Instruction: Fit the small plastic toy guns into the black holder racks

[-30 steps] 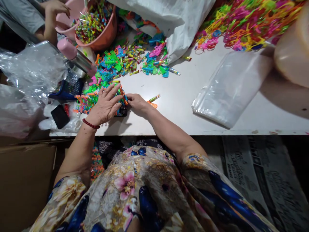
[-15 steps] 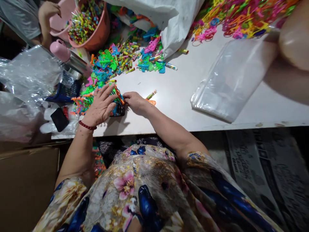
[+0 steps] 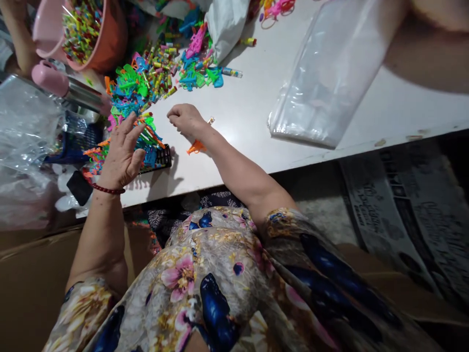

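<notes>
Her left hand (image 3: 122, 154) lies spread, fingers open, on a heap of bright plastic toys (image 3: 141, 139) stacked over a black calculator (image 3: 158, 157) near the white table (image 3: 249, 112) edge; her right hand (image 3: 185, 120) is curled shut just right, an orange piece (image 3: 195, 146) lying beside it
</notes>
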### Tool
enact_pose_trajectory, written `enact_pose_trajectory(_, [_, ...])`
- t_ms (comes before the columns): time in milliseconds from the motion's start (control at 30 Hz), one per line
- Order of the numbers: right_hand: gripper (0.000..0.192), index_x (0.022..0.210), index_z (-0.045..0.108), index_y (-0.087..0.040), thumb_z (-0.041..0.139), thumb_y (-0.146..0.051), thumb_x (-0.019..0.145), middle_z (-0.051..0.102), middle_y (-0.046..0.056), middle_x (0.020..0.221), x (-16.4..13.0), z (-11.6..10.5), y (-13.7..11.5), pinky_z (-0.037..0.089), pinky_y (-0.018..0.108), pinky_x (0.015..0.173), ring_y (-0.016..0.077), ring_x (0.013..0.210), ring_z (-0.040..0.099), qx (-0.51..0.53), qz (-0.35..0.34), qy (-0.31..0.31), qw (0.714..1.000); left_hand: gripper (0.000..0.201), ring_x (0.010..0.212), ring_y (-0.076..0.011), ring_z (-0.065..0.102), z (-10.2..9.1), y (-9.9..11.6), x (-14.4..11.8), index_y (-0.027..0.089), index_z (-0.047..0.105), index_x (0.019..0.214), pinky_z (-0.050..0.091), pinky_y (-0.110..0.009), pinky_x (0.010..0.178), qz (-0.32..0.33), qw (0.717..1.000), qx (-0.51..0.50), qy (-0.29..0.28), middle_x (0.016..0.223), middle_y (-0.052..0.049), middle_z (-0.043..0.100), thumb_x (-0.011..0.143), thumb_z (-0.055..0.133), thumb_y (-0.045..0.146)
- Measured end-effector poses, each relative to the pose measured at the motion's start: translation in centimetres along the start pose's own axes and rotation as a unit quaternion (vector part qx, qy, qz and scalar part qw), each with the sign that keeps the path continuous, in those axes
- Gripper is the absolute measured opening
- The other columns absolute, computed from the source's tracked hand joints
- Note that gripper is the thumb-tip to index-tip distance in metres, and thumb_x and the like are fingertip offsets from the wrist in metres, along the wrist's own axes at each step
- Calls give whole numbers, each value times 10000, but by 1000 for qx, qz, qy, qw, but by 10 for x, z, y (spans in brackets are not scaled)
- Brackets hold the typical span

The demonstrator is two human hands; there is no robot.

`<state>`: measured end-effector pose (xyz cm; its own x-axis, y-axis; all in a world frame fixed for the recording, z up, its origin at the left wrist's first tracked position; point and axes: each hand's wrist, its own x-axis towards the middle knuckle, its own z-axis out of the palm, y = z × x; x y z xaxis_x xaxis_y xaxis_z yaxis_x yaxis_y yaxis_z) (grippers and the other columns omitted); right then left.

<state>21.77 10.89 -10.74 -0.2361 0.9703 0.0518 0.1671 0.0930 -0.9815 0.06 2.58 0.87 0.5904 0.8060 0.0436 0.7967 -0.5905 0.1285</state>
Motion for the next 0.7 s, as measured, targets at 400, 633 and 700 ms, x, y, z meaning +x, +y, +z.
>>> enact_pose_trajectory(400, [170, 1028, 719, -148, 585, -174, 926, 734, 107, 1074, -17, 34, -8, 474, 338, 1009, 240, 1095, 652, -154, -20, -147, 977, 892, 1550, -307, 290, -3, 1, 38, 210, 687, 1294, 72, -641, 1293, 20, 995, 49, -86, 1495, -91, 592, 968, 132, 828])
enact_pose_trajectory(633, [213, 1143, 654, -158, 578, -249, 966, 694, 115, 1152, -18, 59, 5, 477, 348, 991, 257, 1125, 617, -183, -40, -139, 972, 857, 1401, -244, 432, -2, 10, 35, 179, 691, 1094, 244, -523, 1291, 34, 998, 12, -59, 1230, -99, 682, 1010, 45, 735])
enact_pose_trajectory(700, [212, 1145, 646, -154, 574, -238, 964, 684, 114, 1152, -16, 64, 7, 479, 345, 972, 249, 1087, 626, -189, -38, -131, 973, 835, 1395, -246, 452, -1, 11, 34, 180, 682, 1069, 257, -526, 1290, 38, 998, 5, -57, 1225, -98, 689, 1017, 50, 723])
